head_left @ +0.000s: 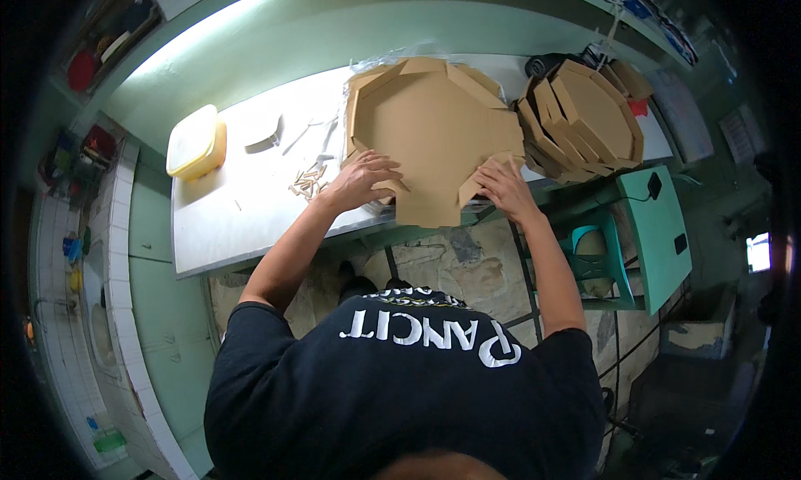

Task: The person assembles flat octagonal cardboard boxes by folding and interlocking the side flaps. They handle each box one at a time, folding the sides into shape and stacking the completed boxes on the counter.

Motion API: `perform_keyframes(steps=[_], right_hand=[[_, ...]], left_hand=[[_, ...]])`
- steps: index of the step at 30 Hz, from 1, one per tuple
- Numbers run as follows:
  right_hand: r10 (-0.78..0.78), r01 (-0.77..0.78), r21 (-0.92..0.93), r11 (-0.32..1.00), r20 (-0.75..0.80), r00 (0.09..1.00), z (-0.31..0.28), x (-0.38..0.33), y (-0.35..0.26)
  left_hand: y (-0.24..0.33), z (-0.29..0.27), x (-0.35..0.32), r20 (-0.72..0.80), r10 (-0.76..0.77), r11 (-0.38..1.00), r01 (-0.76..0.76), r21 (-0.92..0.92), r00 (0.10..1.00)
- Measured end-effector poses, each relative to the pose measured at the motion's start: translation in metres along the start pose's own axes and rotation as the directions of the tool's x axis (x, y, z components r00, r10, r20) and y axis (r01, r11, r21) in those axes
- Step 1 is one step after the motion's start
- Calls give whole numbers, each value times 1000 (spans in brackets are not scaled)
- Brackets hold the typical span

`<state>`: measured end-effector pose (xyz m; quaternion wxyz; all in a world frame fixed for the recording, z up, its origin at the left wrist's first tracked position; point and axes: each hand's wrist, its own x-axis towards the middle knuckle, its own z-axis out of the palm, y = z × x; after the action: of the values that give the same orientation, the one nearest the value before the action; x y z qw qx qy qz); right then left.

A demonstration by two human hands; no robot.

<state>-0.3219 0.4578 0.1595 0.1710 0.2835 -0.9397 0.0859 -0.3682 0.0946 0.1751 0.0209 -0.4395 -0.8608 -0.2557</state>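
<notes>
A brown cardboard box tray (434,129) with many sides lies flat on the table in front of me. Its rim flaps stand folded up around the far and left sides, while a wide flap (428,209) at the near edge lies out flat over the table's edge. My left hand (363,179) is closed on the flap at the near left corner, fingers bent over it. At the near right corner my right hand (506,189) pinches another flap between thumb and fingers. Both thumbs are partly hidden.
Left of the box lie small brown pieces (309,182) and a white sheet-like piece (263,132). A yellowish lidded tub (197,144) stands farther left. Several shaped cardboard trays (588,117) lean stacked at the right. Below them stand a green chair (605,267) and a green panel (655,238).
</notes>
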Motion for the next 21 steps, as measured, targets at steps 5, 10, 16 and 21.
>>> perform_keyframes(steps=[5, 10, 16, 21], right_hand=[[75, -127, 218, 968, 230, 970, 6, 41, 5], [193, -259, 316, 912, 228, 955, 15, 49, 1], [-139, 133, -84, 988, -76, 987, 29, 22, -14], [-190, 189, -234, 954, 21, 982, 17, 6, -24]], left_hand=[[-10, 9, 7, -166, 137, 990, -141, -12, 976], [-8, 23, 14, -189, 52, 998, -58, -27, 981], [-10, 38, 13, -258, -25, 999, 17, -35, 966], [-10, 39, 8, -287, 23, 998, -38, -46, 958]])
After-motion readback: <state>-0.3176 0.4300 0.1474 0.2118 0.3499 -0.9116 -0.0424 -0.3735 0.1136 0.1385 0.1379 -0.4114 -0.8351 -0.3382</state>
